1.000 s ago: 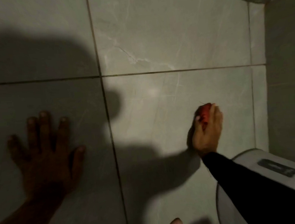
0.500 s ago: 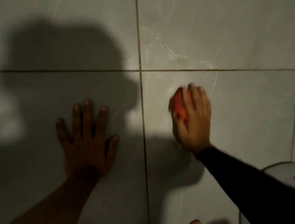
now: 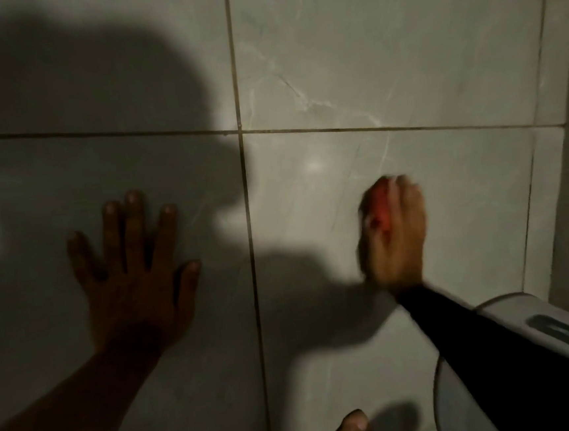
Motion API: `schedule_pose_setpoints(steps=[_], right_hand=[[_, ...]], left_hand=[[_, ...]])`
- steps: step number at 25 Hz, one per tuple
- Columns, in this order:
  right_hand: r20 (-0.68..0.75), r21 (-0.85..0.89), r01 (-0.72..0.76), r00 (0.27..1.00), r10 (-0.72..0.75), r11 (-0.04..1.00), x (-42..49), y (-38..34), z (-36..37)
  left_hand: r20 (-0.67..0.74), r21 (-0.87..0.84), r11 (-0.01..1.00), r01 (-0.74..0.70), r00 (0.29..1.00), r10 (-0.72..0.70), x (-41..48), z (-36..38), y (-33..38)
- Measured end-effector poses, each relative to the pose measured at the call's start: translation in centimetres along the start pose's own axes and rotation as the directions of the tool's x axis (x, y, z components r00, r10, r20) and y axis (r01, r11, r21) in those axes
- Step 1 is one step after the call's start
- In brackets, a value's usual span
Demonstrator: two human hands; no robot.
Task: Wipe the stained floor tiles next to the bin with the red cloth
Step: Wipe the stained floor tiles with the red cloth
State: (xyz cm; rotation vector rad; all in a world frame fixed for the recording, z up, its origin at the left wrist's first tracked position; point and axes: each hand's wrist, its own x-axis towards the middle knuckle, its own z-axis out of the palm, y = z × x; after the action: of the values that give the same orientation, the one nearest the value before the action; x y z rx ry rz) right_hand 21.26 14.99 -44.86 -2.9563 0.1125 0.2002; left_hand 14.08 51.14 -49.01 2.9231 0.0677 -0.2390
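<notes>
Since half a second ago the red cloth (image 3: 380,207) has slid rightward, toward the bin (image 3: 514,339) at lower right. The right hand (image 3: 395,236) bunches it against the floor tile (image 3: 464,206), mid-wipe; the left hand (image 3: 133,273) lies flat, empty. Next, probably another pass nearer the bin.

The floor (image 3: 382,52) is laid with large pale grey tiles with faint marbled veining, separated by dark grout lines (image 3: 245,184) that cross just above and between the two hands. A broad shadow covers the left tiles. The left hand (image 3: 133,273) lies flat on the lower left tile, fingers spread. The right hand (image 3: 395,236) presses a red cloth (image 3: 380,207) against the lower right tile; the cloth is mostly hidden under the fingers. A grey bin (image 3: 471,398) stands on the floor at lower right. A toe (image 3: 355,425) rests on the tile at the bottom edge.
</notes>
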Motion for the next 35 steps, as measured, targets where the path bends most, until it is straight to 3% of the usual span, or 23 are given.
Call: schedule_pose_setpoints(steps=[1, 2, 3, 5, 6, 8, 9, 11, 13, 14, 16, 18, 19, 21, 23, 26, 28, 29, 32, 35], right_hand=[[-0.104, 0.058, -0.242, 0.963, 0.247, 0.968, 4.1, 0.0, -0.3], [-0.179, 0.124, -0.364, 0.907, 0.381, 0.923, 8.1, -1.3, -0.1], [-0.202, 0.133, -0.358, 0.903, 0.379, 0.924, 10.8, -3.9, 0.3], [-0.221, 0.081, -0.022, 0.974, 0.039, 0.996, 10.7, -9.9, 2.5], [-0.171, 0.069, 0.171, 0.973, -0.157, 0.983, 7.8, -12.3, 3.6], [0.047, 0.088, 0.412, 0.908, -0.417, 0.907, -2.0, -13.9, 4.7], [0.180, 0.101, 0.432, 0.878, -0.444, 0.896, -6.8, -12.9, 4.1], [0.276, 0.125, 0.380, 0.874, -0.400, 0.917, -12.0, -7.9, 1.8], [0.215, 0.034, 0.209, 0.953, -0.211, 0.977, -9.6, -2.8, 0.6], [0.137, 0.009, 0.042, 0.990, -0.043, 0.999, -6.7, -1.6, 0.3], [-0.120, 0.056, -0.210, 0.969, 0.216, 0.976, -0.3, -3.5, 1.5], [-0.174, 0.087, -0.062, 0.982, 0.076, 0.994, -0.4, -9.3, 4.0], [-0.111, 0.088, 0.086, 0.991, -0.076, 0.992, -3.5, -12.0, 5.1], [0.139, 0.118, 0.301, 0.939, -0.316, 0.946, -12.7, -14.3, 5.3], [0.263, 0.096, 0.263, 0.923, -0.279, 0.960, -18.9, -10.6, 4.0], [0.122, -0.022, -0.036, 0.992, 0.039, 0.999, -16.8, -2.2, 2.0], [-0.041, 0.030, -0.318, 0.947, 0.319, 0.948, -10.0, 1.2, 1.4], [-0.096, 0.086, -0.373, 0.920, 0.381, 0.924, -5.6, 1.6, 1.1], [-0.177, 0.161, -0.289, 0.932, 0.316, 0.944, 3.9, -1.4, 1.4], [-0.088, 0.120, -0.144, 0.984, 0.155, 0.982, -0.9, -7.7, 3.1]], left_hand=[[-0.002, 0.001, 1.000, 0.000, 1.000, 0.000, 0.0, 0.0, -0.1], [-0.001, -0.001, 1.000, 0.000, 1.000, 0.000, -0.1, 0.1, -0.1], [0.005, -0.006, 1.000, 0.001, 1.000, -0.001, -0.1, 0.0, -0.1], [0.016, -0.020, 1.000, 0.003, 1.000, -0.002, -0.1, 0.1, -0.1], [0.022, -0.026, 1.000, 0.006, 1.000, -0.005, -0.1, 0.1, -0.1], [0.032, -0.036, 0.999, 0.020, 0.999, -0.018, 0.0, 0.0, -0.2], [0.034, -0.040, 0.999, 0.027, 0.999, -0.025, 0.0, 0.0, -0.2], [0.025, -0.038, 0.999, 0.028, 0.999, -0.027, -0.2, 0.0, -0.2], [0.005, -0.030, 0.999, 0.017, 1.000, -0.017, -0.2, 0.1, -0.2], [0.001, -0.025, 1.000, 0.012, 1.000, -0.012, -0.2, 0.1, -0.2], [0.006, -0.021, 1.000, -0.001, 1.000, 0.001, -0.1, 0.3, -0.3], [0.020, -0.016, 1.000, 0.005, 1.000, -0.004, -0.1, 0.4, -0.4], [0.021, -0.022, 1.000, 0.012, 1.000, -0.011, -0.2, 0.3, -0.4], [0.023, -0.024, 0.999, 0.025, 0.999, -0.025, -0.1, 0.2, -0.4], [0.033, -0.007, 1.000, 0.028, 0.999, -0.028, -0.1, 0.3, -0.4], [0.019, -0.002, 1.000, 0.006, 1.000, -0.006, -0.2, 0.3, -0.4], [0.014, -0.002, 1.000, 0.006, 1.000, -0.006, -0.1, 0.5, -0.5], [0.008, -0.005, 1.000, -0.001, 1.000, 0.001, -0.1, 0.6, -0.5], [0.001, -0.001, 1.000, -0.016, 1.000, 0.016, 0.0, 1.1, -0.8], [0.011, 0.021, 1.000, -0.004, 1.000, 0.004, 0.0, 0.6, -1.0]])
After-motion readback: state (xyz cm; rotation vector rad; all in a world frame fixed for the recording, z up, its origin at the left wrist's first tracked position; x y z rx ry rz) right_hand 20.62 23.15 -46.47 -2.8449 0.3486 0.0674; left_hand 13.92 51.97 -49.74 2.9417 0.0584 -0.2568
